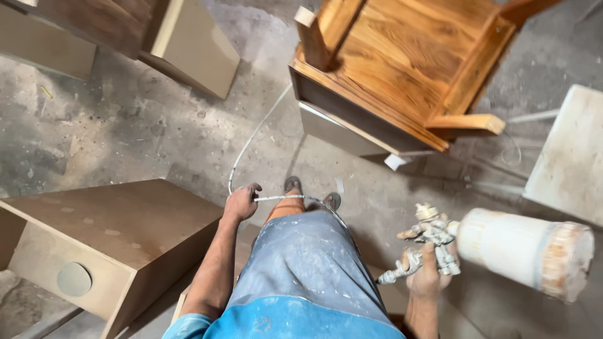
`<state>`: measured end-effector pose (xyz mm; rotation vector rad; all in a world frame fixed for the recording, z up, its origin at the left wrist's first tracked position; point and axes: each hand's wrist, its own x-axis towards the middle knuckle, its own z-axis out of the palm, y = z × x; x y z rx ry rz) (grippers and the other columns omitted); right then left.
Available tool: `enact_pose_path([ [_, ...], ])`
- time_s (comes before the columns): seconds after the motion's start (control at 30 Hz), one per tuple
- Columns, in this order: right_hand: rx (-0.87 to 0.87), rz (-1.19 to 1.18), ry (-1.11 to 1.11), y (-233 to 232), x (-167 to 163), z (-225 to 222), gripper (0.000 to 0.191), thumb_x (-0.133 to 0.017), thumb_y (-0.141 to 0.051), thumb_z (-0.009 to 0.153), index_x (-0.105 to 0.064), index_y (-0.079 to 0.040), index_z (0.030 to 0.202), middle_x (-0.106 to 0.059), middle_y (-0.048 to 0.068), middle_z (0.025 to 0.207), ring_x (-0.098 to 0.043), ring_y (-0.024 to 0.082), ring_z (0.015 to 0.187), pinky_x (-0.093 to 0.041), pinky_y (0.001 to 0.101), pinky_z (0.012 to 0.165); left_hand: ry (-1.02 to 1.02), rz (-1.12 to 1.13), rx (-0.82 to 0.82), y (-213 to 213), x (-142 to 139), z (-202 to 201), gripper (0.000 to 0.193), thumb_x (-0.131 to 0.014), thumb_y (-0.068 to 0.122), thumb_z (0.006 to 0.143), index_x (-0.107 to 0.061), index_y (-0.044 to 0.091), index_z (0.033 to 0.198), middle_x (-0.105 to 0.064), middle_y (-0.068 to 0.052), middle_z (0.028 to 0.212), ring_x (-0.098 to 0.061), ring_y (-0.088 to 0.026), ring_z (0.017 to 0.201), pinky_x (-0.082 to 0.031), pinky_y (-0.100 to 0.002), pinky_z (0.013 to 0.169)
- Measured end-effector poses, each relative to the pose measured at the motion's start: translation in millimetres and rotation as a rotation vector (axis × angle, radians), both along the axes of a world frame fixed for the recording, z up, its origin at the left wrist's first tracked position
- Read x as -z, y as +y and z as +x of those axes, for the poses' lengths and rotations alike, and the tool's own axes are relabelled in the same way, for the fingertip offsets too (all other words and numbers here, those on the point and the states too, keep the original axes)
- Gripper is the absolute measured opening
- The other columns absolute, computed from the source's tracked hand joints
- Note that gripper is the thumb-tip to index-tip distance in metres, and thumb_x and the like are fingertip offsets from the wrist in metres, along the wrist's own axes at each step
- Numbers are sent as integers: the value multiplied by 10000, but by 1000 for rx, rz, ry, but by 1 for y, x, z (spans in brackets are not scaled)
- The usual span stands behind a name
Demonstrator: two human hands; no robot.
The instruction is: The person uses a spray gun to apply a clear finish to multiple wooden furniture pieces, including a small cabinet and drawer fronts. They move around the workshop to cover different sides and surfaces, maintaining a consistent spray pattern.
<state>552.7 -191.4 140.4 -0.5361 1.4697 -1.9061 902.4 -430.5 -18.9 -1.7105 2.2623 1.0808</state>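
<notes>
- Your right hand point(427, 276) grips the spray gun point(430, 248) at near right; the fingers point(429, 253) are wrapped round the metal body, closed on its grip, with the nozzle end poking out left of the fist.
- The gun's cup point(524, 251), a big pale cylinder crusted with old finish, sticks out to the right of your hand, lying nearly level. It likely makes the gun top-heavy, and if it is filled it will pull the wrist over to that side.
- The gun is stiff metal, caked and rough, so it should not slip; take it by the grip under the body, as you do now, not by the cup.
- Your left hand point(242, 202) sits near centre, just ahead of your knees, fingers curled and pinching the hose point(248, 147).
- The hose is thin, pale and limp; it runs from your fist away across the floor point(125, 125) towards the wooden table point(402, 69) lying upturned at far right, and also bends right from the fist across your feet.
- It is light and will slide through a loose fist, so hold it closed, as now.
- A brown cabinet point(113, 232) lies on the floor just left of your left arm.
</notes>
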Motion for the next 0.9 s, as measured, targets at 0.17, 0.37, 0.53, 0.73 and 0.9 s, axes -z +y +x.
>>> enact_pose_path([
  [0.17, -79, 21, -35, -21, -3, 27, 646, -611, -173, 1045, -356, 69, 1588, -649, 209, 1099, -553, 144, 584, -450, 263, 436, 36, 8, -34, -25, -9, 20, 438, -561, 40, 772, -693, 153, 1175, -748, -161, 978, -696, -368, 1004, -542, -489, 849],
  [0.37, -17, -17, -39, -48, 18, 75, 606, -648, -142, 1033, -403, 74, 1542, -635, 184, 1100, -538, 134, 575, -476, 278, 462, 97, 22, 23, -97, -10, 51, 423, -579, 65, 752, -696, 163, 1146, -748, -159, 1019, -685, -384, 1031, -536, -502, 865],
  [0.53, 235, 31, 63, -85, 52, 160, 481, -662, -101, 1030, -472, 68, 1439, -634, 152, 1165, -607, 172, 794, -526, 312, 598, 60, 52, 188, -193, -2, 93, 421, -600, 100, 776, -699, 173, 1178, -729, -202, 1052, -670, -417, 1042, -535, -517, 887],
  [0.73, 423, 198, -5, -157, 17, 299, 371, -619, -217, 1065, -524, -11, 1358, -651, 151, 941, -598, 174, 636, -496, 282, 499, -9, 159, 447, -301, -3, 161, 349, -701, 281, 842, -687, 171, 1173, -725, -201, 1090, -674, -410, 1052, -536, -510, 903],
  [0.9, 700, 341, -169, -206, -33, 349, 396, -553, -327, 1044, -493, -73, 1341, -674, 72, 949, -633, 126, 702, -490, 235, 498, 63, 136, 538, -350, -18, 174, 369, -629, 148, 801, -698, 174, 1163, -723, -201, 1107, -666, -407, 1076, -524, -510, 928],
])
